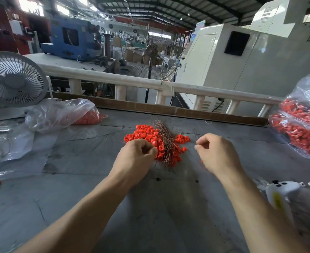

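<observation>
Hovering mid-frame, the left hand (137,154) is sitting curled at the near edge of the red caps (143,133) heaped on the table (168,207); whether a cap is pinched cannot be told. The right hand (214,152), just right of the heap, is curling toward its thumb, perhaps on a strand too fine to see. The caps are looking light, hard, prone to roll: best nipped by the rim. The wire bundle (166,141) lying across them is looking thin, springy, tangle-prone: better drawn singly by one end.
</observation>
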### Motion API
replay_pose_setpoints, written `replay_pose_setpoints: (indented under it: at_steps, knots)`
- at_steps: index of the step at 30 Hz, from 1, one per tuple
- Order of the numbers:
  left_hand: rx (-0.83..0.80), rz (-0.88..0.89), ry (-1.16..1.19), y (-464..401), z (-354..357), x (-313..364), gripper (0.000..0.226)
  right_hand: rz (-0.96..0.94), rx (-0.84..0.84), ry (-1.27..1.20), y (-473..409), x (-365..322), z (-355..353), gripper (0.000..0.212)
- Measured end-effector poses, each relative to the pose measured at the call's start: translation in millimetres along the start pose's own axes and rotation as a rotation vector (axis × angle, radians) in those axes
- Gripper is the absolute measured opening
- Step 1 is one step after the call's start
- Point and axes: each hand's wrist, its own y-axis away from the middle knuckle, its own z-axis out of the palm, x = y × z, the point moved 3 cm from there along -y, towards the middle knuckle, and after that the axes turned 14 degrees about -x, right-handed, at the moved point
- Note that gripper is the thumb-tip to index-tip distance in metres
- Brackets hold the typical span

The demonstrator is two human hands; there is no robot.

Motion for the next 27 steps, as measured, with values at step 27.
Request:
replay_pose_setpoints:
  at_steps: [27]
  knots:
    - [-0.247, 0.408, -0.442, 9, 24, 17, 0.025, -0.261, 0.366, -0.652, 12, -22, 14, 0.010]
